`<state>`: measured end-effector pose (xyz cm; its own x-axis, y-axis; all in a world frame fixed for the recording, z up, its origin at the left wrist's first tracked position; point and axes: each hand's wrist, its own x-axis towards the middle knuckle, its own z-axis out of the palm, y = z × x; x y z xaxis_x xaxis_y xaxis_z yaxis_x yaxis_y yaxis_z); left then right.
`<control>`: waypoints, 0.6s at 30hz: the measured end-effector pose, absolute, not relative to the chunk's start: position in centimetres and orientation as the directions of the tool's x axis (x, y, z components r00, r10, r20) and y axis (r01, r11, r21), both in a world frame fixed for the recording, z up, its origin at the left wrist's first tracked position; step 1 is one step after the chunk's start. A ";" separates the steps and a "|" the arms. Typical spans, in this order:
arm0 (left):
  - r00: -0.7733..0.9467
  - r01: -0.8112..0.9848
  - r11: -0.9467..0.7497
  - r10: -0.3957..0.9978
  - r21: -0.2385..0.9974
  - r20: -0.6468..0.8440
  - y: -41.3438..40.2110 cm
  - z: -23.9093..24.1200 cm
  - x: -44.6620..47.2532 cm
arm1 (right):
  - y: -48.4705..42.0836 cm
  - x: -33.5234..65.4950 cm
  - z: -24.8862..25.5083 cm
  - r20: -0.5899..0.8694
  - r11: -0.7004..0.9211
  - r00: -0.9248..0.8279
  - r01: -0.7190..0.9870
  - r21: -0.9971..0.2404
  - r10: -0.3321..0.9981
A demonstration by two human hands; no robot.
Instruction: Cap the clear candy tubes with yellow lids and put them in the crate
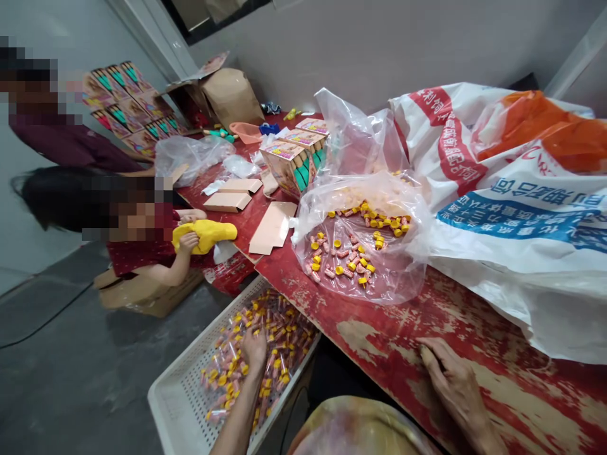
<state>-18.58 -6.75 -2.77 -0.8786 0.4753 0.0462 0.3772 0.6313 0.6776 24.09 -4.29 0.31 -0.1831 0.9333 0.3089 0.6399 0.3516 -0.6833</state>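
Observation:
My left hand (255,347) reaches down into a white perforated plastic basket (164,395) beside the table. Its fingertips are hidden among many small clear tubes with yellow caps and pink contents (222,379), so I cannot see whether it grips one. My right hand (448,376) rests on the worn red tabletop, index finger stretched out and thumb a little apart, with nothing visible in it. Ahead of it lies a clear plastic bag (398,272), spread open, with loose pink pieces and yellow caps (348,256) inside.
Large white printed sacks (512,215) cover the table's right side. Printed boxes (289,161) and flat cartons (272,227) lie toward the back left. At left, one person (142,253) holds a yellow object (203,237); another person (52,139) is behind, near stacked boxes (128,101).

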 end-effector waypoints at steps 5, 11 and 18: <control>-0.694 0.602 0.270 0.642 0.751 0.326 -0.7 1.1 -13.1 | -4.1 23.1 0.5 0.334 0.359 -0.181 0.701 -0.616 0.925; -0.196 0.829 -0.122 0.850 0.546 0.488 11.3 6.2 -6.5 | -4.4 22.3 0.4 0.451 0.417 -0.178 0.749 -0.514 0.875; -0.133 0.942 0.047 0.961 0.331 0.241 23.9 6.3 -4.4 | -5.0 24.9 1.4 0.428 0.399 -0.142 0.691 -0.603 0.892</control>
